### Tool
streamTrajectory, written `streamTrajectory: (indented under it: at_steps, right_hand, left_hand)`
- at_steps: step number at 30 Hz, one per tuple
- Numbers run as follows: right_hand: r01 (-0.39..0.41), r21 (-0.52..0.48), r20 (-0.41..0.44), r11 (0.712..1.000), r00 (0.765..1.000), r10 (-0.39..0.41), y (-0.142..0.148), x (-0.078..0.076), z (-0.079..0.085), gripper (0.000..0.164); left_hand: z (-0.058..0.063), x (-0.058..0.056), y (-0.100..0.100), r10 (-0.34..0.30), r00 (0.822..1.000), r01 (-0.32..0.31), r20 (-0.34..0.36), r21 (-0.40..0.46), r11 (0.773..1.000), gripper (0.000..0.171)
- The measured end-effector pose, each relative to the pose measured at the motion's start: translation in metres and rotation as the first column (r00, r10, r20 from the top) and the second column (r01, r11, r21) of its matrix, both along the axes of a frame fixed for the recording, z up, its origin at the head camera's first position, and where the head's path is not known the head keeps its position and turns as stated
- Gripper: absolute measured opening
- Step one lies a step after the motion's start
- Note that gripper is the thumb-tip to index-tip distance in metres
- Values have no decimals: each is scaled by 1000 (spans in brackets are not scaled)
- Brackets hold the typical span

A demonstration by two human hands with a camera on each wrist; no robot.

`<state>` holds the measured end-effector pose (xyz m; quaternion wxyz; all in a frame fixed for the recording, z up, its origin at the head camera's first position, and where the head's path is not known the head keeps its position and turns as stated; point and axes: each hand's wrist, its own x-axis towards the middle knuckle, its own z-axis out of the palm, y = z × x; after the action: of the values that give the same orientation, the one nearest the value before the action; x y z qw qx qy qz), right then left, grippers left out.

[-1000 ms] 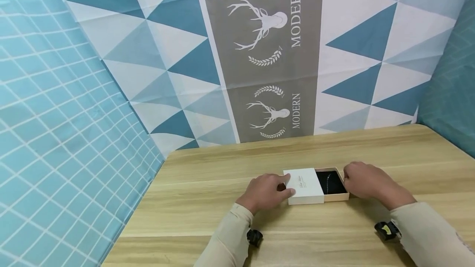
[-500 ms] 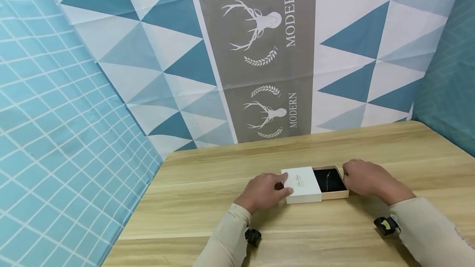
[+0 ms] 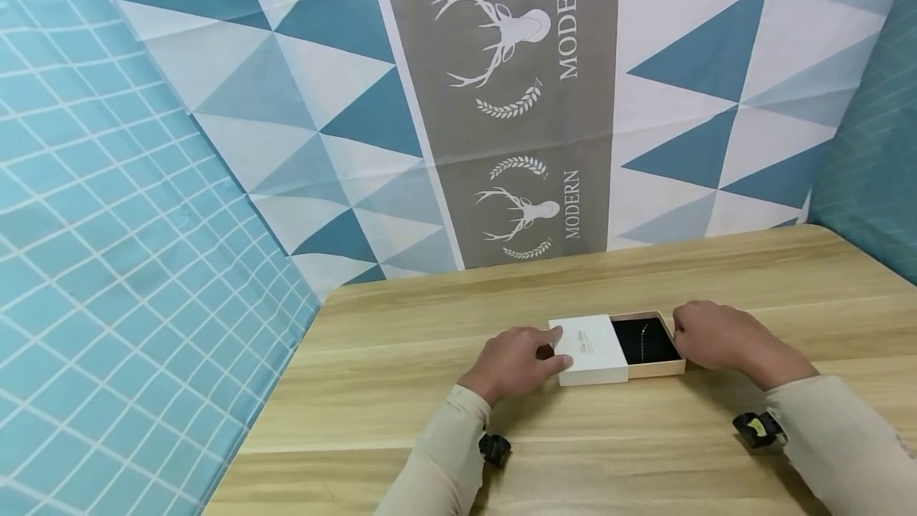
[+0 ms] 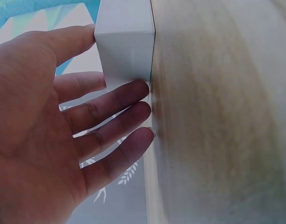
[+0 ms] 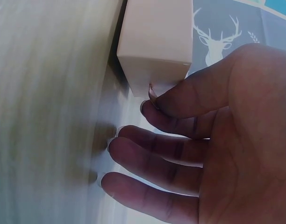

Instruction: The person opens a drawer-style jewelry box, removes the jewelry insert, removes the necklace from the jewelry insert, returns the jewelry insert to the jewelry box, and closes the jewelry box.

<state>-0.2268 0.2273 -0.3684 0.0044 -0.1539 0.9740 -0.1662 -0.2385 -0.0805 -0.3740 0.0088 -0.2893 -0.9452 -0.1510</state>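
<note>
A white jewellery box sleeve [image 3: 591, 353] with small gold lettering lies flat on the table. Out of its right end sticks a pinkish drawer [image 3: 655, 370], lined with a black pad [image 3: 661, 345] that bears a thin silvery chain [image 3: 643, 339]. My left hand [image 3: 512, 365] holds the sleeve's left end between thumb and fingers, the other fingers spread below in the left wrist view. At the drawer's right end, my right hand [image 3: 738, 345] pinches a small pull tab [image 5: 152, 92] between thumb and index finger. Its remaining fingers curl loosely near the tabletop.
The wood-grain table [image 3: 401, 412] runs back to a wall cloth [image 3: 372, 126] with triangles and deer heads. A blue checked cloth [image 3: 129, 261] hangs on the left, a teal one [image 3: 874, 158] on the right. Black wrist cameras [image 3: 494, 449] sit under both sleeves.
The drawer has slid slightly further right out of the sleeve, along with my right hand. My left hand keeps its hold on the sleeve. The head view has shifted a little.
</note>
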Motion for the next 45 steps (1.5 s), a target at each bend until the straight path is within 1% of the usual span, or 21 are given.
streamTrajectory:
  at_steps: [3,7,12,22,30,45]
  right_hand:
    - [-2,-9,-4,1000,1000,2,-1,-1,1,25]
    - [-7,-27,2,1000,1000,7,-5,-3,1,26]
    - [-10,-12,-9,1000,1000,9,-8,-5,3,25]
    - [-9,-5,-7,1000,1000,9,-6,-7,4,27]
    - [-1,-21,6,1000,1000,1,-6,-6,3,27]
    - [19,-34,19,999,1000,-18,2,-2,2,28]
  left_hand:
    - [1,0,-1,-5,1000,5,5,2,1000,50]
    - [3,-1,-6,8,1000,-8,5,1,1000,50]
    - [5,-1,-9,11,1000,-11,6,8,1000,50]
    - [5,-2,-7,4,1000,-4,7,10,1000,50]
    - [4,-1,-6,-2,1000,2,0,5,1000,50]
    - [2,-1,0,-16,1000,16,14,16,1000,51]
